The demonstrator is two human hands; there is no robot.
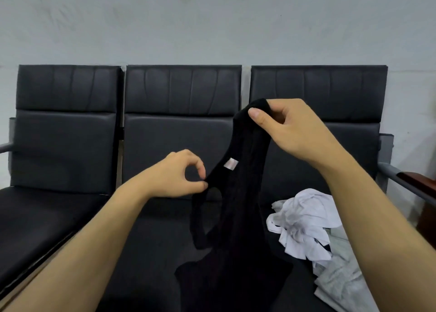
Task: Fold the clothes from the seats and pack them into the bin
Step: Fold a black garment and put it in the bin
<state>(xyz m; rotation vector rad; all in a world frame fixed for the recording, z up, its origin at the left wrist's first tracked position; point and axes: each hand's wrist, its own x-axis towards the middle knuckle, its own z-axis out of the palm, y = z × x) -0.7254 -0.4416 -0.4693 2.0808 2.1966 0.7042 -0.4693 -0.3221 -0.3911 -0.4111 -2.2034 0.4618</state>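
A black sleeveless top [245, 217] with a small pale label at its neckline hangs in front of the middle seat [160, 146]. My right hand [292, 130] pinches one shoulder strap and lifts it high. Lower and to the left, my left hand [179, 175] pinches the other strap between thumb and fingertips. The garment's lower part drapes down onto the seat cushion. A crumpled white garment [304, 219] and a light grey one [344, 278] lie on the right seat, beside the black top. No bin is in view.
Three joined black padded seats stand against a grey wall; the left seat [59, 146] holds nothing. A metal armrest [401, 179] with a dark wooden top runs along the right end, and another armrest [6, 147] shows at the far left.
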